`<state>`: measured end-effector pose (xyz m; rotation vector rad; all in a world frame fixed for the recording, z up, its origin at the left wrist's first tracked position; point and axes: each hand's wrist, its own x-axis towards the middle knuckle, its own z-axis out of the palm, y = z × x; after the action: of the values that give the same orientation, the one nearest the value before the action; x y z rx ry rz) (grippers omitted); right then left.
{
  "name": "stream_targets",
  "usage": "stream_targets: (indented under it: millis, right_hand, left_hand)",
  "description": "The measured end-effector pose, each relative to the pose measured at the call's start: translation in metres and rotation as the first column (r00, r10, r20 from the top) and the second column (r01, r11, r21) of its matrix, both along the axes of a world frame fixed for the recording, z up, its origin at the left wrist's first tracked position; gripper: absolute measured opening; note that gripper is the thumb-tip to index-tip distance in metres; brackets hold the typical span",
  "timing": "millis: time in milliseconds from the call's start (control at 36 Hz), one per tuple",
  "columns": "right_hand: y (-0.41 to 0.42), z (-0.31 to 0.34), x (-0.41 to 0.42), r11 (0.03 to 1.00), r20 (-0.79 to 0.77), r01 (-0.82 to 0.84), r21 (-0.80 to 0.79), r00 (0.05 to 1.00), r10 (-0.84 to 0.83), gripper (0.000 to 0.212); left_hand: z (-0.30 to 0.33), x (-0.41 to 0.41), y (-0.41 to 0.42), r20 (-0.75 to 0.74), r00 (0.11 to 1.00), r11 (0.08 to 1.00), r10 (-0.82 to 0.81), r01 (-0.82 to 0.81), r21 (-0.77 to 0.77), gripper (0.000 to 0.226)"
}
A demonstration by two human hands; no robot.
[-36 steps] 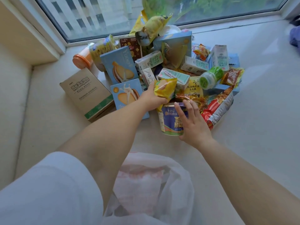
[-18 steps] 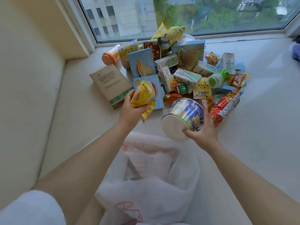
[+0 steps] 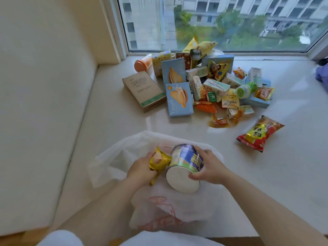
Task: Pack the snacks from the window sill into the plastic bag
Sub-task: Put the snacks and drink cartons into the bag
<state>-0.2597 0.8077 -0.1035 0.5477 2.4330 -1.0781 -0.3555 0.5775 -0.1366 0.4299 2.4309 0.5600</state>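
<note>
Lowering into plastic bag (image 3: 110, 157): left hand (image 3: 141, 172) clutching yellow snack packet (image 3: 159, 161); right hand (image 3: 208, 168) gripping noodle cup (image 3: 184, 167). Seat the cup first, base down.

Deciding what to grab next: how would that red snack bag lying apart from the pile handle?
The red snack bag looks puffy, so probably light and crushable. Its glossy film may be slippery and crinkle when pinched. Lying flat on the window sill, it should slide, not roll.

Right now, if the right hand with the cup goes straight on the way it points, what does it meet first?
Probably the open plastic bag: the right hand tips the cup rim-first into its mouth. The yellow packet sits close beside it; depth is unclear.
</note>
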Motion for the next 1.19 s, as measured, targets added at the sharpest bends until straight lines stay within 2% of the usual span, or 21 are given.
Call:
stream_targets:
  millis: [56, 139, 222, 306, 361, 472, 583, 639, 722, 778, 833, 889, 944, 1000, 1056, 1111, 1194]
  right_hand:
    - [-0.011, -0.003, 0.005, 0.977, 0.030, -0.108, 0.181, 0.994, 0.104, 0.110]
    - [-0.023, -0.005, 0.007, 0.939, 0.006, -0.083, 0.334, 0.996, 0.086, 0.109]
    - [-0.031, -0.008, 0.008, 0.877, -0.037, -0.073, 0.475, 0.994, 0.103, 0.110]
    - [-0.040, -0.010, 0.009, 0.854, -0.055, -0.057, 0.517, 0.994, 0.099, 0.110]
    - [-0.046, -0.010, 0.010, 0.859, -0.082, -0.032, 0.511, 0.993, 0.086, 0.110]
    - [-0.053, -0.008, 0.009, 0.859, -0.197, 0.073, 0.506, 0.980, 0.033, 0.109]
    - [-0.059, -0.012, 0.004, 0.849, -0.286, 0.161, 0.503, 0.958, -0.013, 0.111]
    - [-0.064, -0.018, 0.002, 0.863, -0.294, 0.159, 0.479, 0.956, -0.013, 0.112]
    - [-0.069, -0.028, 0.003, 0.888, -0.128, 0.001, 0.460, 0.990, 0.065, 0.106]
    - [-0.068, -0.031, 0.007, 0.885, -0.047, -0.071, 0.461, 0.993, 0.104, 0.098]
    - [-0.064, -0.032, 0.011, 0.890, -0.070, -0.073, 0.450, 0.991, 0.117, 0.089]
    - [-0.059, -0.030, 0.015, 0.896, -0.089, -0.061, 0.439, 0.990, 0.111, 0.087]
    - [-0.053, -0.029, 0.019, 0.871, -0.098, -0.049, 0.489, 0.989, 0.111, 0.089]
    - [-0.047, -0.029, 0.026, 0.810, -0.051, -0.065, 0.582, 0.992, 0.117, 0.094]
    - [-0.045, -0.031, 0.035, 0.758, 0.047, -0.123, 0.640, 0.991, 0.122, 0.099]
    - [-0.044, -0.034, 0.042, 0.714, 0.154, -0.203, 0.670, 0.979, 0.134, 0.093]
    - [-0.040, -0.035, 0.050, 0.635, 0.260, -0.315, 0.706, 0.948, 0.181, 0.051]
  left_hand:
    - [-0.007, 0.007, -0.019, -0.022, 0.983, 0.968, -0.180, 0.173, -0.182, 0.077]
    - [-0.014, 0.021, -0.043, 0.020, 0.915, 0.837, -0.402, 0.377, -0.396, 0.069]
    - [-0.014, 0.030, -0.055, 0.077, 0.850, 0.731, -0.521, 0.491, -0.473, 0.067]
    - [-0.009, 0.034, -0.054, 0.084, 0.809, 0.681, -0.581, 0.540, -0.494, 0.064]
    - [-0.004, 0.035, -0.049, 0.044, 0.830, 0.718, -0.557, 0.507, -0.478, 0.064]
    - [0.005, 0.030, -0.035, -0.157, 0.903, 0.874, -0.401, 0.325, -0.360, 0.066]
    - [0.001, 0.021, -0.027, -0.340, 0.893, 0.929, -0.295, 0.186, -0.319, 0.068]
    - [-0.005, 0.018, -0.029, -0.297, 0.909, 0.919, -0.294, 0.184, -0.349, 0.072]
    - [-0.020, 0.019, -0.039, -0.014, 0.928, 0.837, -0.373, 0.330, -0.436, 0.091]
    - [-0.022, 0.021, -0.042, 0.121, 0.926, 0.819, -0.356, 0.372, -0.436, 0.091]
    - [-0.018, 0.020, -0.035, 0.063, 0.959, 0.887, -0.278, 0.281, -0.368, 0.069]
    - [-0.012, 0.017, -0.023, -0.109, 0.981, 0.961, -0.160, 0.130, -0.245, 0.051]
    - [-0.007, 0.012, -0.010, -0.195, 0.980, 0.996, -0.039, 0.022, -0.090, 0.052]
    - [-0.003, 0.007, 0.004, -0.172, 0.985, 0.999, 0.008, -0.002, 0.032, 0.063]
    - [0.000, 0.005, 0.020, -0.146, 0.989, 0.995, -0.037, 0.051, 0.091, 0.076]
    - [0.003, 0.006, 0.036, -0.158, 0.980, 0.985, -0.124, 0.141, 0.100, 0.087]
    - [0.006, 0.008, 0.059, -0.212, 0.922, 0.945, -0.323, 0.327, -0.017, 0.092]
